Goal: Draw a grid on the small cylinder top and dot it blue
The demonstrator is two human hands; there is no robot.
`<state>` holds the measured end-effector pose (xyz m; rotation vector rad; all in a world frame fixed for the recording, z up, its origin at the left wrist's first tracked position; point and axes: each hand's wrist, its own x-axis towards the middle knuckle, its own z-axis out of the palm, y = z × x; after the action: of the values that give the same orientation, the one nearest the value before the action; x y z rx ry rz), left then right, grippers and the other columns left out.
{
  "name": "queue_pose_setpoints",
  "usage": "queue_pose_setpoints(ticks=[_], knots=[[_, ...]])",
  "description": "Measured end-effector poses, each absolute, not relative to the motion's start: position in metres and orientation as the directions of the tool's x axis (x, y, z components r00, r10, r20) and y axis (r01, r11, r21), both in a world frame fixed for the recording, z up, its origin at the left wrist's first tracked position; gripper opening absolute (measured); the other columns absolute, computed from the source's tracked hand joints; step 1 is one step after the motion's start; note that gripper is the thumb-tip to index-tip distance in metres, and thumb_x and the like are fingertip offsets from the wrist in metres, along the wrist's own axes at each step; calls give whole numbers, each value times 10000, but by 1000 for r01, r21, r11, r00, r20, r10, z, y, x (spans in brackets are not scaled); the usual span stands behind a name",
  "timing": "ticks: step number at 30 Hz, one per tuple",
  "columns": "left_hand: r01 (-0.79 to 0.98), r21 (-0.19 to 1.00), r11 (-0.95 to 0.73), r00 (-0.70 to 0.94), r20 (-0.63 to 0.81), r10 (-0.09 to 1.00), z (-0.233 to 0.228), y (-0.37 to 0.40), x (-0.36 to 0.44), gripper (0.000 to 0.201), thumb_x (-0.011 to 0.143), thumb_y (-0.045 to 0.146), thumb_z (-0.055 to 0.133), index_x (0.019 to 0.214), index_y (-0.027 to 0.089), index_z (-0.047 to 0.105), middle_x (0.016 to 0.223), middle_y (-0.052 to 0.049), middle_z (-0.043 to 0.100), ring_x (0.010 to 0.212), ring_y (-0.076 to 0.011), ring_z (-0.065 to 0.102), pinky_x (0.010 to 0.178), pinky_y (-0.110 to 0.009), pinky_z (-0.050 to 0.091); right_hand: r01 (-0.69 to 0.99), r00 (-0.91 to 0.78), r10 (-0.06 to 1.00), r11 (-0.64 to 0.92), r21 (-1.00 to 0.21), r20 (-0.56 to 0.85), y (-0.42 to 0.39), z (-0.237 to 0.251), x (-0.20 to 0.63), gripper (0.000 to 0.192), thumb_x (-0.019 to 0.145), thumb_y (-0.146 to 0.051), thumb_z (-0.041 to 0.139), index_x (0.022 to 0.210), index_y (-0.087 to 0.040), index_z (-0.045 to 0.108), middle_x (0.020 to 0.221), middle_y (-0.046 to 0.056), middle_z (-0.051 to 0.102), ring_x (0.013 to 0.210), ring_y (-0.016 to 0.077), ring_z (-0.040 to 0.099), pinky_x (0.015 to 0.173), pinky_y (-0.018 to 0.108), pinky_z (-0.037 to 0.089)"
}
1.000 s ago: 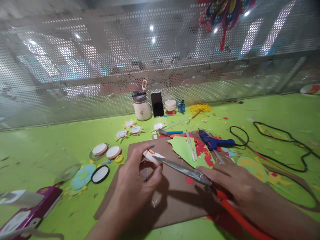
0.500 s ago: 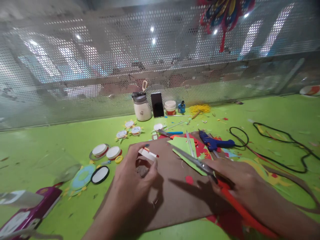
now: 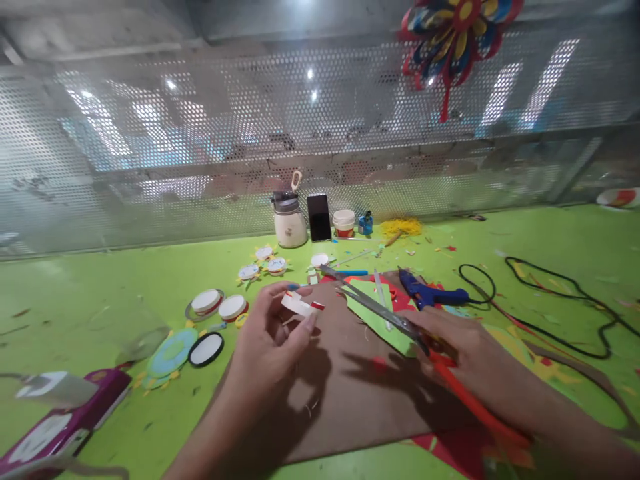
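Note:
Between the thumb and fingers of my left hand [image 3: 273, 343] is a small curled white paper strip [image 3: 299, 305] with a red end. My right hand [image 3: 465, 347] grips orange-handled scissors [image 3: 385, 315], blades pointing up and left, apart from the strip. Below both hands lies a brown cardboard sheet [image 3: 345, 417] on the green table. A light-green paper piece [image 3: 367, 313] rests on the cardboard behind the scissor blades. Beyond it are red paper scraps and a blue glue gun [image 3: 433, 293].
White discs [image 3: 205, 302] and a black-rimmed disc [image 3: 206, 348] lie left of the cardboard. A purple power strip [image 3: 65, 427] sits at lower left. Along the back stand a white jar [image 3: 290, 227], a phone [image 3: 319, 219] and a tub [image 3: 344, 223]. A black cord [image 3: 560, 287] winds at right.
The view has tilted up slightly. My left hand has turned a little with the paper strip, its red end now facing me more. The scissors stay in my right hand.

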<state>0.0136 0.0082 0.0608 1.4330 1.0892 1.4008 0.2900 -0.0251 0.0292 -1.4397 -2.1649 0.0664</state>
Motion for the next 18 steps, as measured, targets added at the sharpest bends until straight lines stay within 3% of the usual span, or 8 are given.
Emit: queue_pose_setpoints(ticks=[3, 7, 13, 18], knots=[[39, 970, -241, 23, 240, 970, 61, 12, 8, 369, 858, 304, 852, 1143, 246, 624, 1185, -75, 813, 780, -182, 762, 715, -324, 646, 818, -346, 810, 507, -271, 473, -33, 34, 283, 371, 911, -168, 627, 1230, -222, 809, 1029, 97, 849, 908, 291, 833, 768, 428, 706], [3, 981, -192, 17, 192, 981, 58, 16, 4, 424, 819, 315, 904, 1142, 252, 637, 1216, -78, 822, 839, -191, 777, 775, -331, 662, 818, -387, 732, 554, -157, 561, -37, 36, 275, 390, 854, -100, 588, 1146, -187, 832, 928, 127, 836, 764, 291, 826, 624, 409, 696], [-211, 976, -50, 64, 64, 996, 60, 11, 5, 458, 833, 380, 931, 1216, 287, 696, 1206, -62, 834, 1016, -248, 806, 902, -367, 674, 831, -388, 689, 548, -89, 613, -33, 43, 273, 518, 733, -37, 476, 1095, -152, 828, 862, 137, 818, 691, 267, 814, 584, 379, 688], [-333, 943, -2, 49, 19, 999, 64, 10, 5, 480, 747, 434, 997, 1126, 269, 754, 1194, -85, 853, 936, -257, 827, 814, -351, 692, 847, -382, 654, 530, -35, 653, -35, 45, 274, 542, 693, -34, 455, 1071, -145, 827, 837, 136, 815, 697, 257, 816, 610, 345, 685]])
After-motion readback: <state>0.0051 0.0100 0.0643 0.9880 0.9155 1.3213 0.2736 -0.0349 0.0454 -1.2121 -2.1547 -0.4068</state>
